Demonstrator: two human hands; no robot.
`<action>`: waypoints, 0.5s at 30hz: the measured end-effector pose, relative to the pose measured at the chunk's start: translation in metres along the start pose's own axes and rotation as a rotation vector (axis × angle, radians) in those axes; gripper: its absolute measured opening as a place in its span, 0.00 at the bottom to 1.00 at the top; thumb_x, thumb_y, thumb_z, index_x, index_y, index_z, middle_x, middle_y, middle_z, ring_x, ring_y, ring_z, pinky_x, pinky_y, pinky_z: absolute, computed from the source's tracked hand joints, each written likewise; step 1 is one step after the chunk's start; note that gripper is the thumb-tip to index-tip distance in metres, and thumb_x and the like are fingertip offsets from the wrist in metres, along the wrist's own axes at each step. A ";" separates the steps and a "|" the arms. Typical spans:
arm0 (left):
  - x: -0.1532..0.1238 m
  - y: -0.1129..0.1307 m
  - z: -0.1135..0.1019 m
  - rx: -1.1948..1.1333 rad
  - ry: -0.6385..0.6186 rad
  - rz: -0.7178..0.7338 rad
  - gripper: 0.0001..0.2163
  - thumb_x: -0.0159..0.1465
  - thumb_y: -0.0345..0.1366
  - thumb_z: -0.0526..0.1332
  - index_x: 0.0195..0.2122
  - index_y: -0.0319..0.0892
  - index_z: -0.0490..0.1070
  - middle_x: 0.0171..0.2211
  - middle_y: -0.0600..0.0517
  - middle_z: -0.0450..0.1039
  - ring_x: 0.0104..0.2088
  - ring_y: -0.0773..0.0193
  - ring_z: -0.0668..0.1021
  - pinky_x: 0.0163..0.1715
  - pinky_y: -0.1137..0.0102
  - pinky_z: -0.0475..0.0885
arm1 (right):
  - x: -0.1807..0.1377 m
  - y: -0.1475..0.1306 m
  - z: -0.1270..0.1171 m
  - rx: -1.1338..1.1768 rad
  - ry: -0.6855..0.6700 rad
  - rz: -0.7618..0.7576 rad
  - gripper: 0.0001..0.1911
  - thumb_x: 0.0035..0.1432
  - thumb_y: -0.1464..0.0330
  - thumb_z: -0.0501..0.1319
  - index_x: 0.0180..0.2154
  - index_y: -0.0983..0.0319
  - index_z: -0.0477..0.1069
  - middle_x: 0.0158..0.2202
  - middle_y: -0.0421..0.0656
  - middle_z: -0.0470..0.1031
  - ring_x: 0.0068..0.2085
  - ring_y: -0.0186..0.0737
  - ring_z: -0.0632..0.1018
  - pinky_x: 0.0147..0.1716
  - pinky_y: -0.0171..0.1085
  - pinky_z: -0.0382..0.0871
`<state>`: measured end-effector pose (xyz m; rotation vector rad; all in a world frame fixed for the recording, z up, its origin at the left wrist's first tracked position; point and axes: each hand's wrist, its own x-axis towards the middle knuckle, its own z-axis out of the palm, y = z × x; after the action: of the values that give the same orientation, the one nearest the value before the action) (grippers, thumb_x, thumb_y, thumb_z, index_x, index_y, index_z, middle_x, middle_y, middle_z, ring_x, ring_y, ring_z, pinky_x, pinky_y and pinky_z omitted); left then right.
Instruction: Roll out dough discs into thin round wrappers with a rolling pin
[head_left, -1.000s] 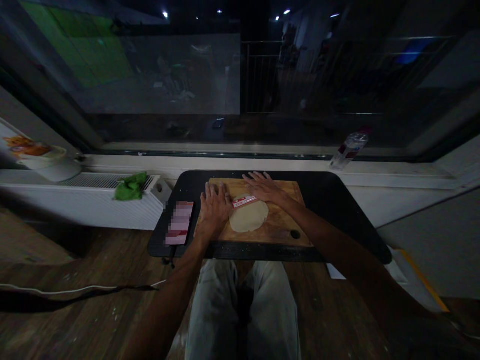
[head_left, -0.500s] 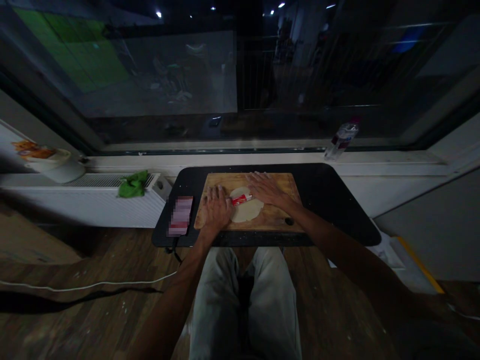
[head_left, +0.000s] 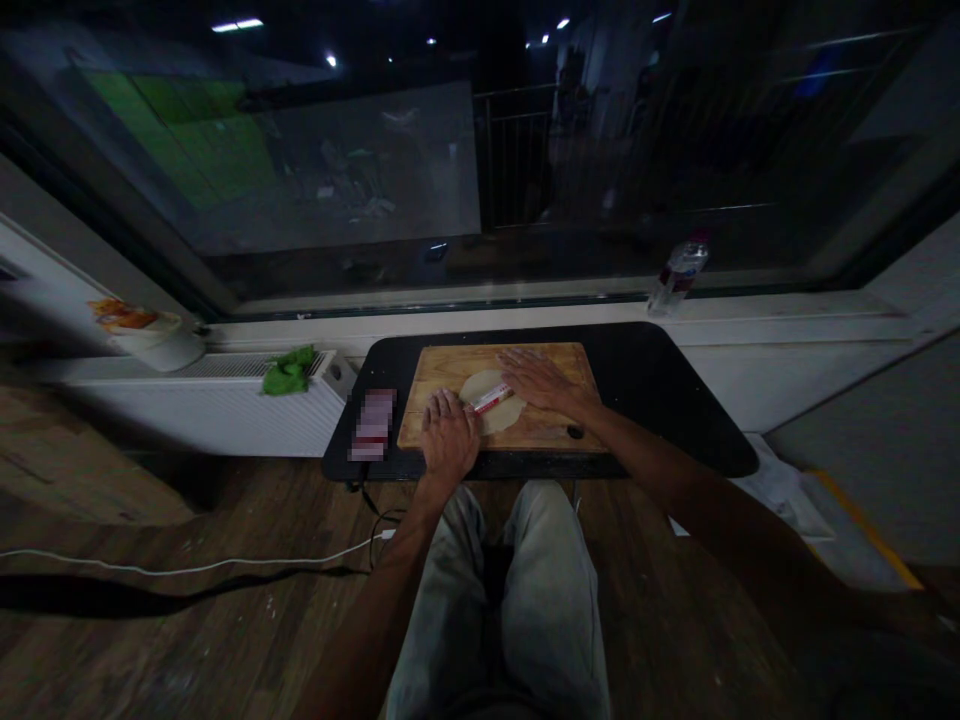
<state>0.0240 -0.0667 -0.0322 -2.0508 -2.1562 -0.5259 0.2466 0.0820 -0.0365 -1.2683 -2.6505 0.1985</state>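
Note:
A flat, pale round of dough lies on a wooden cutting board. Across the dough, at a slant, rests a red-and-white cylinder, like a small tube or roll. My left hand is palm down over its near left end, fingers laid out flat towards the board's left side. On the far right end lies my right hand, also palm down with straight fingers. Both palms hide the cylinder's ends. Neither hand wraps around it.
The board sits on a small black table. To its left is a blurred-out phone-like thing. A water bottle stands on the windowsill. On the radiator are a green cloth and a white pot. A white cable crosses the floor.
The cylinder has rolled slightly, showing more white now, and is tilted more. My left hand has shifted a little towards me and right. The head view has moved slightly.

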 end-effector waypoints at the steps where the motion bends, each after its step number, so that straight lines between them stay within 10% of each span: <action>1: -0.004 0.002 0.000 -0.006 0.010 0.001 0.30 0.83 0.40 0.45 0.78 0.25 0.64 0.74 0.24 0.70 0.77 0.36 0.73 0.75 0.42 0.70 | 0.001 0.003 0.002 -0.001 -0.003 -0.008 0.37 0.81 0.58 0.44 0.82 0.62 0.61 0.83 0.44 0.60 0.85 0.50 0.58 0.86 0.55 0.47; 15: -0.043 0.030 0.002 -0.096 0.050 -0.006 0.35 0.81 0.42 0.50 0.83 0.23 0.54 0.80 0.23 0.61 0.82 0.35 0.64 0.80 0.40 0.64 | 0.022 0.010 0.001 0.015 -0.031 -0.048 0.34 0.83 0.56 0.46 0.80 0.58 0.65 0.82 0.46 0.65 0.83 0.53 0.62 0.86 0.59 0.40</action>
<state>0.0575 -0.1063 -0.0427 -2.0556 -2.1500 -0.6865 0.2409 0.1053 -0.0374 -1.2051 -2.6966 0.2323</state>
